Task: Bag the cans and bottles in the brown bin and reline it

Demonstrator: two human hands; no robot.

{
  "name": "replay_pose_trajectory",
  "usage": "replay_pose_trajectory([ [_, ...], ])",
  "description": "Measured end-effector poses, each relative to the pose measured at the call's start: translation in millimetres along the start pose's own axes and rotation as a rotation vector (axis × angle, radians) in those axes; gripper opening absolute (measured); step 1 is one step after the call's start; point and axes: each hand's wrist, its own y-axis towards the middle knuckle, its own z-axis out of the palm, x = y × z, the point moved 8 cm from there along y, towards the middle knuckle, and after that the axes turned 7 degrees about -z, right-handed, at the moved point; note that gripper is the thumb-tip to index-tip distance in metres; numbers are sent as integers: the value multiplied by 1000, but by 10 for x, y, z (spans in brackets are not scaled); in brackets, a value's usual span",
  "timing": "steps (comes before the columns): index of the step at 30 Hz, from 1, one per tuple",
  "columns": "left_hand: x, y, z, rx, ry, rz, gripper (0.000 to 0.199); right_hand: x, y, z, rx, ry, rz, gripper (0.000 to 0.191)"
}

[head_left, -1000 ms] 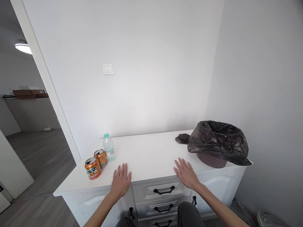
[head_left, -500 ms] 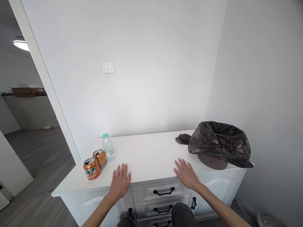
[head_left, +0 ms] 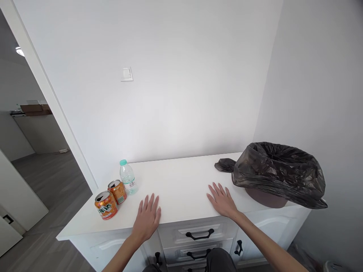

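Note:
My left hand (head_left: 147,219) rests palm down near the front edge of the white cabinet top (head_left: 178,181), fingers spread, holding nothing. To its left stand two orange drink cans, a front can (head_left: 106,206) and a rear can (head_left: 117,192), both with opened tops. Just behind them is a clear plastic bottle (head_left: 128,179) with a teal cap, upright. My right hand (head_left: 222,201) also lies flat with fingers apart. Right of it sits a brown trash bin (head_left: 266,198), lined with a black plastic bag (head_left: 279,173) folded over its rim.
Drawers with black handles (head_left: 200,234) are in the cabinet front below my hands. A white wall with a light switch (head_left: 126,74) rises behind. At the left a doorway opens onto another room with cardboard boxes (head_left: 35,109). My knees show at the bottom.
The view has shifted and come slightly closer. My right hand appears a little further forward on the top; both hands stay flat. The cans, bottle and bin stand as before.

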Motion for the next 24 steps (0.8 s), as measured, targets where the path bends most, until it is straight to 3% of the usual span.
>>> replay_pose_trajectory([
  [6, -16, -2, 1, -7, -27, -16, 61, -10, 118, 11, -50, 2, 6, 76],
  [24, -6, -74, -2, -28, -19, -17, 60, 51, 21, 31, -76, -35, 5, 76],
])
